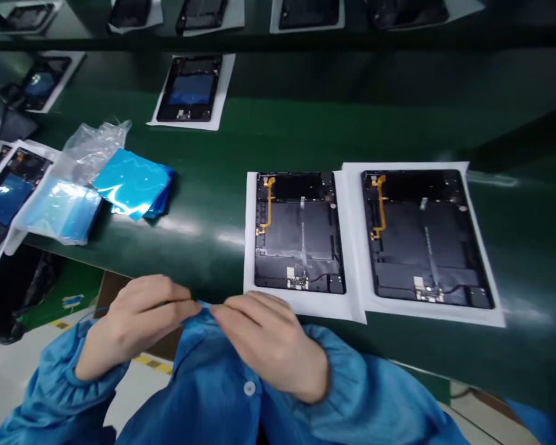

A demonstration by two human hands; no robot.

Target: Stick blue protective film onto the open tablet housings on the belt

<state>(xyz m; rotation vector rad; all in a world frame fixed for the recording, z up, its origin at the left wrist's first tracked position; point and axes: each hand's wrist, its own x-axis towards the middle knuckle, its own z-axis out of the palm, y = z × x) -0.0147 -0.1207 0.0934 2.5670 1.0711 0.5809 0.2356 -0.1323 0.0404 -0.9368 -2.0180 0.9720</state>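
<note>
My left hand (141, 318) and my right hand (271, 340) are close together in front of my blue smock (208, 383), just off the bench's front edge. Thumb and fingers of each are pinched, and the fingertips nearly meet. A bit of blue shows between them; whether it is a thin film or the smock's cloth I cannot make out. Right of my hands, two opened tablets lie face up: the nearer tablet (282, 228) and the right-hand tablet (403, 247). Each shows an orange flex cable and a small circuit board, and rests on white sheets (352, 272).
A stack of blue film sheets (132, 182) lies on the green bench (204, 204), beside a clear plastic bag (65, 204) of similar sheets. Another tablet (189, 89) sits farther back, with more tablets (9, 185) at left. A raised shelf (259, 40) holds several others.
</note>
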